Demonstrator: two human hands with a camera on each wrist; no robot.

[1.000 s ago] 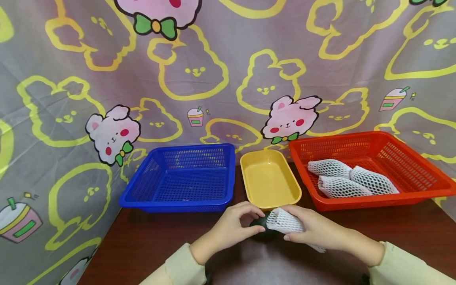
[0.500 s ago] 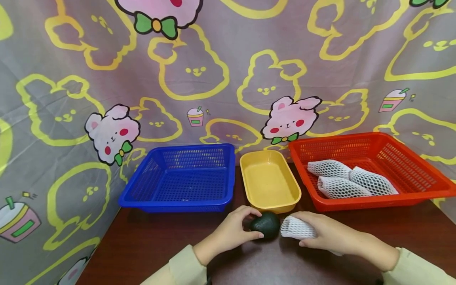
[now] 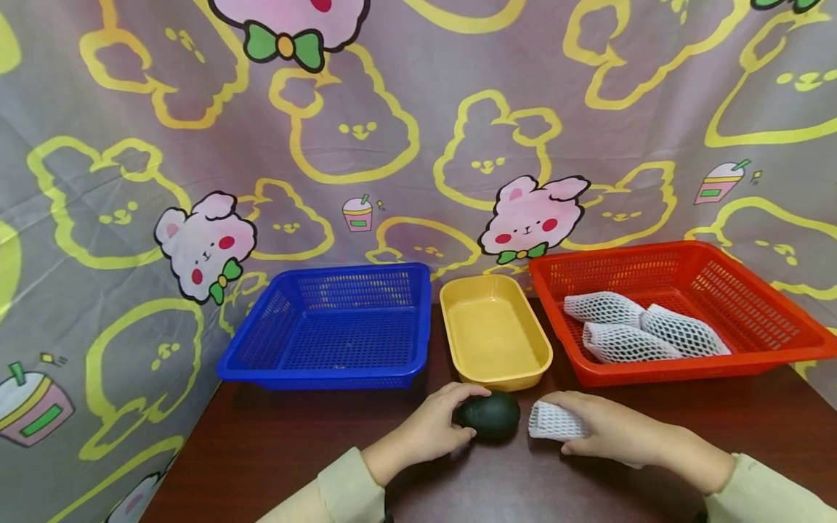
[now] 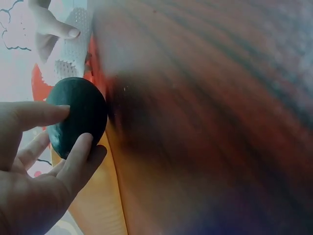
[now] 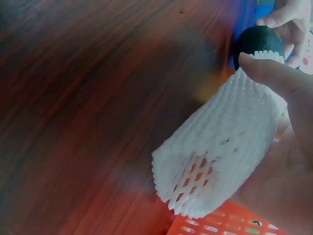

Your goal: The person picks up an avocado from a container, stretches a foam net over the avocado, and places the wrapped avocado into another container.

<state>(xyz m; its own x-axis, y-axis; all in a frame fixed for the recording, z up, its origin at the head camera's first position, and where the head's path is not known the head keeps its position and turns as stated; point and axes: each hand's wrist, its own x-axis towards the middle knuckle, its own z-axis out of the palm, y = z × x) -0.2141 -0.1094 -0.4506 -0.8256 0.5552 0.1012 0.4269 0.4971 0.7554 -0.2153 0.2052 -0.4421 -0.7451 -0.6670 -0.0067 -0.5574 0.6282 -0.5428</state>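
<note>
A dark green avocado is in front of the yellow tray, and my left hand grips its left end. In the left wrist view, thumb and fingers curl round the lower part of the avocado. My right hand holds a white foam net sleeve just right of the avocado, with a small gap between them. Seen from the right wrist, the foam net sleeve lies along the palm under the thumb, its near end hollow and its far end facing the avocado.
Behind the hands stand a blue basket, a yellow tray and a red basket. Three white net-wrapped pieces lie in the red basket. A patterned cloth hangs behind the dark wooden table.
The foam net sleeve has come away from the avocado's right end as my right hand drew it rightward. The avocado now shows whole, still in my left hand.
</note>
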